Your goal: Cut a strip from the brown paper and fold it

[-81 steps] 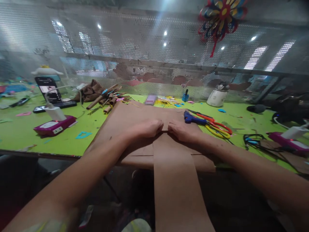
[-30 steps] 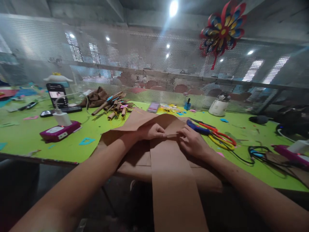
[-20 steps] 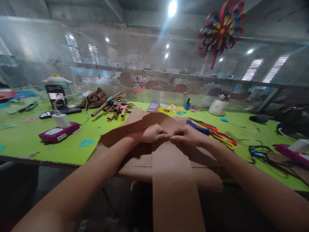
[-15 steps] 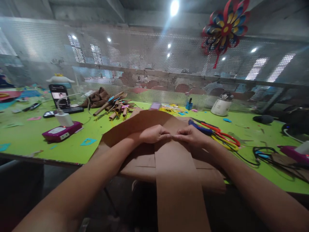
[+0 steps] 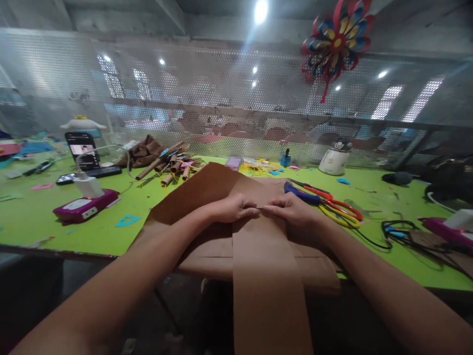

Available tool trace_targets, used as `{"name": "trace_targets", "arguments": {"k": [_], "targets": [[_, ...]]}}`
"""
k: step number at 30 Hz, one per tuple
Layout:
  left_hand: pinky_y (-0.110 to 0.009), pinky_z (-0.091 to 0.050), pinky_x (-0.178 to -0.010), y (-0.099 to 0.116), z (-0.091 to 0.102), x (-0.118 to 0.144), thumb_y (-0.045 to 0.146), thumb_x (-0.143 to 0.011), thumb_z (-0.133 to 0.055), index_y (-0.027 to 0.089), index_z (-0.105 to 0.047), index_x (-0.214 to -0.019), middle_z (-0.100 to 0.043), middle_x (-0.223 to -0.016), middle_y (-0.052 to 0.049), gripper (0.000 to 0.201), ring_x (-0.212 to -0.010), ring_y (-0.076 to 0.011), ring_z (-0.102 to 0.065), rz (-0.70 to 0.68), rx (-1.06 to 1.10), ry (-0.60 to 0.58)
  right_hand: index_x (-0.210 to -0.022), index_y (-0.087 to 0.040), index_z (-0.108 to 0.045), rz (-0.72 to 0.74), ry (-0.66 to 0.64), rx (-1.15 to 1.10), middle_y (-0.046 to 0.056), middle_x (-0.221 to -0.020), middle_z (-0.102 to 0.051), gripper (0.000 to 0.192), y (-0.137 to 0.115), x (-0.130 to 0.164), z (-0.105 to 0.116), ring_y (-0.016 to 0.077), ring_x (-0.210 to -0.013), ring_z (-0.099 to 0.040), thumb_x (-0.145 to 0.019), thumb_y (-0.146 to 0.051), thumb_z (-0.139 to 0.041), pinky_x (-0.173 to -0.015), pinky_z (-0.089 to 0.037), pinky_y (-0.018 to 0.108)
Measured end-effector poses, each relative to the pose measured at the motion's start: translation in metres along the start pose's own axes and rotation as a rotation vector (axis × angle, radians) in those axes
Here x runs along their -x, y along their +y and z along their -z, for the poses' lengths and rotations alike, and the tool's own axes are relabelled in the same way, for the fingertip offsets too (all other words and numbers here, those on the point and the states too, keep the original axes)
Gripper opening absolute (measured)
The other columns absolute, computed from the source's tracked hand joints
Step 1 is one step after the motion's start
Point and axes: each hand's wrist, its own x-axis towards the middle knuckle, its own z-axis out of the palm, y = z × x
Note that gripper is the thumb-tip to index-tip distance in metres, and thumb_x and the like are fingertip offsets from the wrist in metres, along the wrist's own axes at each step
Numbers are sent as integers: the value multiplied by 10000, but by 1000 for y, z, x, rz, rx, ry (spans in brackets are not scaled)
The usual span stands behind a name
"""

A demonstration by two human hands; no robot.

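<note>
Since earlier, brown paper (image 5: pixel 207 190) has lifted; left hand (image 5: pixel 232 208) and right hand (image 5: pixel 291 211) pinch its fold.

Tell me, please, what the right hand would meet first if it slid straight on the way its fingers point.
Probably the left hand: the right hand points leftward along the brown paper sheet, their fingertips nearly touching.

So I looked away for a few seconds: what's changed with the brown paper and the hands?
The far flap of the brown paper, flat before, now stands folded up toward the person. Both hands went from pressing flat to pinching it: left hand, right hand. The long strip, scissors and table are unchanged.
</note>
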Motion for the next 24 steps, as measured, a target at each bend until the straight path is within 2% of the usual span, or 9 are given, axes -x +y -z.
{"name": "trace_targets", "arguments": {"k": [7,10,13,18,21,24], "targets": [[-212,-295,-554,-6,-2,-5,406,-894,-428,149,-513,-704,-420,-624,25,331,-592,-94,-373,7,89,12,-638,-158,-490,-16,7,-50,-54,-561,-334,431,9,-1,-2,81,-516,-271,-853,-531,-464,-487,-212,233],[-211,-292,-553,-8,-4,-6,420,-901,-407,151,-493,-700,-403,-618,34,347,-580,-89,-361,18,94,-11,-694,-148,-548,28,18,3,-29,-609,-435,401,6,-2,-3,95,-568,-360,-860,-505,-472,-532,-285,230],[-212,-287,-551,-11,-7,-7,438,-900,-399,147,-485,-681,-388,-600,41,374,-567,-86,-350,-39,64,31,-782,-144,-597,62,26,17,4,-702,-526,372,0,-2,-4,112,-648,-433,-866,-484,-470,-599,-338,232],[-205,-336,-606,-11,-5,-6,426,-899,-408,138,-526,-739,-466,-671,21,350,-632,-98,-415,-101,68,68,-662,-161,-503,23,48,32,-32,-587,-380,401,-1,-2,-4,97,-557,-325,-869,-498,-440,-522,-269,237],[-222,-369,-684,-8,0,-3,397,-906,-400,154,-569,-851,-541,-780,-5,301,-732,-126,-471,-79,47,64,-647,-169,-465,21,82,-5,-30,-600,-377,381,2,-2,-3,97,-565,-324,-866,-481,-447,-527,-271,238],[-247,-379,-748,-6,0,-1,352,-891,-427,170,-581,-907,-573,-842,-21,239,-788,-140,-498,-51,89,111,-644,-176,-445,3,120,-31,-31,-600,-382,359,6,-2,-1,96,-560,-325,-861,-462,-456,-512,-262,233]]}}
